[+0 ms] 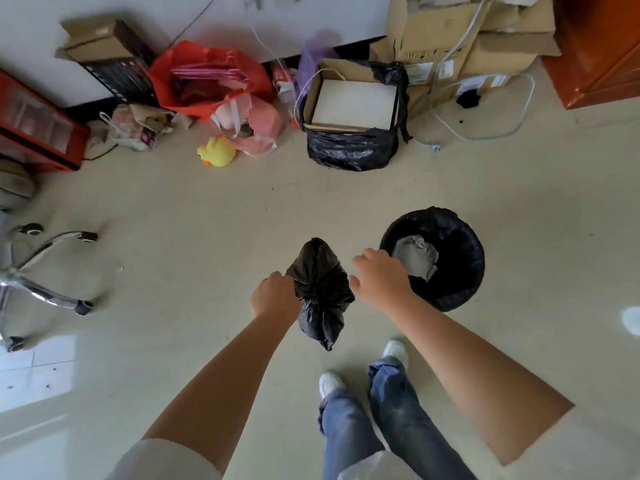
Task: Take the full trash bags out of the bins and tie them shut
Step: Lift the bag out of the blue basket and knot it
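A: One black bag is out of the bin, left hand gripping its gathered neck, so it hangs off the floor.
B: Right hand?
A: Holding nothing, fingers loosely curled, just right of the bag, over the bin rim. Probably about to tie.
B: Bin?
A: Lined, crumpled paper inside, directly beyond the right hand.

A: Can you read anything on the cardboard boxes behind the bagged box?

B: No. Their white labels carry print, but it is too blurred to read.

A: And the dark box left of them?

B: Nothing legible there either.
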Demonstrator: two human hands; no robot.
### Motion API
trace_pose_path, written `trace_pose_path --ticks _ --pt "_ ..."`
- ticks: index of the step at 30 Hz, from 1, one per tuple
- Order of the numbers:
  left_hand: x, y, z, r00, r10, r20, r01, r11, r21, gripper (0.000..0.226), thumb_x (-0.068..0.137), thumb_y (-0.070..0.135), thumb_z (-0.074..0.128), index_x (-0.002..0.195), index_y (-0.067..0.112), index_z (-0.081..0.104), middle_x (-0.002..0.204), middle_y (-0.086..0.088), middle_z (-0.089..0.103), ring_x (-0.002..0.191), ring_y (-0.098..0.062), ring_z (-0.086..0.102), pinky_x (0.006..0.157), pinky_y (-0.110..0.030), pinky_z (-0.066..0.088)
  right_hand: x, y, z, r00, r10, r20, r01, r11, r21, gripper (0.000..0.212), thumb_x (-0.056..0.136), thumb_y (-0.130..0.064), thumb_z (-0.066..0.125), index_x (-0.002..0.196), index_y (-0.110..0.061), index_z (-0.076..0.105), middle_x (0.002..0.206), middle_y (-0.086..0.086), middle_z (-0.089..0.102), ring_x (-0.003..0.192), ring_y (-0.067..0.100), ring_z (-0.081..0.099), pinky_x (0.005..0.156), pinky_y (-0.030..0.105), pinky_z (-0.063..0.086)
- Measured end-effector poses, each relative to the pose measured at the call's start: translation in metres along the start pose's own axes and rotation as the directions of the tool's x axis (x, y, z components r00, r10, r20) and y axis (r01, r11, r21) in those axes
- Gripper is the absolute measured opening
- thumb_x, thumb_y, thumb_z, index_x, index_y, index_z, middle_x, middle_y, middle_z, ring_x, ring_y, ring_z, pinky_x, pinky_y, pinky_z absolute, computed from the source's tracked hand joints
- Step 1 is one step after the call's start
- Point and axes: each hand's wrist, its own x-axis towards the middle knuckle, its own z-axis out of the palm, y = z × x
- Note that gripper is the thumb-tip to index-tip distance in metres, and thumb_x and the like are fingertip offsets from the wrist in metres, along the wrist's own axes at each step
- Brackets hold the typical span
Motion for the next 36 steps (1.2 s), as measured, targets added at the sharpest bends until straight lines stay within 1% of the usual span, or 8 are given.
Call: trace_pose_path --ticks 7,13,16,18,22,28,34,36 --pt "0.12 0.036 0.078 0.999 -0.05 0.017 0.049 0.999 0.014 0.027 0.084 -0.001 0.044 0.105 0.005 0.059 0.111 -0.011 0.058 0.103 -0.028 0.057 0.071 -0.03 0.04 0.099 0.057 0.08 0.999 -0.008 0.039 0.008 1.0 0.008 0.031 0.092 -0.028 0.04 0.105 -0.003 0.054 0.11 0.012 0.056 0.104 0.03 0.051 0.075 0.034 0.04" --pt "0.163 0.056 0.141 0.991 -0.019 0.13 0.012 0.998 0.057 0.027 0.083 0.0 0.047 0.108 0.005 0.057 0.111 -0.011 0.057 0.104 -0.027 0.055 0.078 -0.031 0.043 0.116 0.1 0.137 0.988 0.054 0.143 -0.057 0.998 0.018 0.036 0.092 -0.027 0.042 0.118 -0.005 0.052 0.119 0.014 0.055 0.109 0.031 0.05 0.083 0.038 0.044" --pt "0.161 0.069 0.145 0.991 0.01 0.133 -0.014 1.0 0.026 0.035 0.082 0.002 0.053 0.117 0.006 0.05 0.12 -0.012 0.053 0.114 -0.027 0.049 0.087 -0.034 0.044 0.107 0.118 0.137 0.985 0.086 0.15 -0.091 0.996 0.023 0.03 0.091 -0.024 0.043 0.108 -0.003 0.056 0.112 0.014 0.057 0.104 0.031 0.052 0.073 0.035 0.042" --pt "0.155 0.082 0.141 0.993 0.058 0.105 -0.06 0.998 0.012 0.037 0.081 0.004 0.056 0.117 0.007 0.049 0.121 -0.012 0.052 0.116 -0.028 0.048 0.092 -0.036 0.043 0.1 0.13 0.128 0.981 0.118 0.152 -0.124 0.992 0.028 0.029 0.091 -0.024 0.043 0.108 -0.004 0.056 0.111 0.014 0.058 0.104 0.031 0.052 0.074 0.036 0.044" --pt "0.136 0.124 0.134 0.986 0.144 0.084 -0.144 0.99 -0.013 0.03 0.083 0.005 0.053 0.113 0.008 0.051 0.115 -0.01 0.053 0.11 -0.027 0.049 0.088 -0.035 0.044 0.085 0.159 0.104 0.973 0.166 0.158 -0.174 0.984 0.038 0.032 0.091 -0.023 0.044 0.113 -0.003 0.056 0.116 0.015 0.057 0.11 0.032 0.051 0.081 0.04 0.046" --pt "0.098 0.194 0.159 0.975 0.153 0.161 -0.151 0.988 -0.027 0.032 0.084 0.004 0.048 0.115 0.008 0.051 0.115 -0.009 0.053 0.11 -0.026 0.048 0.088 -0.034 0.042 0.049 0.23 0.093 0.963 0.189 0.194 -0.19 0.982 -0.011 0.032 0.092 -0.022 0.043 0.117 -0.004 0.054 0.12 0.015 0.056 0.112 0.032 0.049 0.083 0.04 0.046" --pt "0.055 0.261 0.214 0.979 -0.061 0.194 0.085 0.989 -0.119 0.033 0.086 0.008 0.044 0.118 0.008 0.048 0.121 -0.011 0.052 0.115 -0.027 0.046 0.092 -0.035 0.042 -0.004 0.311 0.114 0.97 0.033 0.24 -0.008 0.995 -0.104 0.029 0.089 -0.02 0.042 0.111 -0.007 0.056 0.115 0.012 0.057 0.107 0.031 0.051 0.08 0.036 0.045" --pt "0.043 0.286 0.236 0.979 -0.075 0.192 0.105 0.983 -0.15 0.034 0.086 0.009 0.043 0.12 0.009 0.047 0.122 -0.011 0.052 0.116 -0.028 0.046 0.092 -0.036 0.041 -0.017 0.341 0.124 0.966 -0.008 0.258 0.047 0.988 -0.145 0.028 0.089 -0.02 0.041 0.109 -0.006 0.055 0.114 0.012 0.057 0.108 0.03 0.05 0.081 0.036 0.045"
